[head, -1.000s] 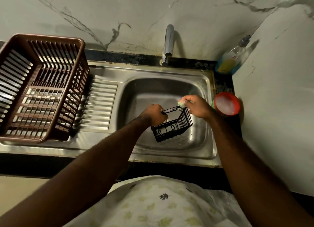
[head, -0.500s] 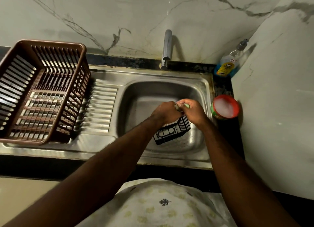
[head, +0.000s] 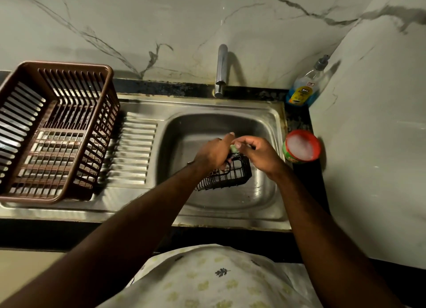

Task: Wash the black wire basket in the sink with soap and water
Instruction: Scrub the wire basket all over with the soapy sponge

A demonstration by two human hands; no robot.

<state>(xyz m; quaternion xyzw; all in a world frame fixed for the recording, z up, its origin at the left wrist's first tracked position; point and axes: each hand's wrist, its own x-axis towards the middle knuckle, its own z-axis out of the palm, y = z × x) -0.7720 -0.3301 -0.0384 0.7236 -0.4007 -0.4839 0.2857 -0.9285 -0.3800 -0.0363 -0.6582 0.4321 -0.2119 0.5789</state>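
Note:
A small black wire basket (head: 227,177) hangs tilted over the steel sink bowl (head: 260,192). My left hand (head: 213,152) grips its upper rim from the left, covering much of that edge. My right hand (head: 258,152) is closed on a small pale green scrub pad (head: 234,148), pressed against the basket's top rim between the two hands. Only a corner of the pad shows. No water runs from the tap (head: 221,70).
A red-rimmed tub of foamy soap (head: 301,146) stands on the counter right of the sink. A blue dish-soap pump bottle (head: 304,88) is in the back right corner. A brown plastic dish rack (head: 53,132) sits on the ribbed drainboard (head: 133,151) at left.
My hands have drawn closer together over the basket's rim, and the right hand with the pad has slid left along it. The basket has tipped a little more toward me.

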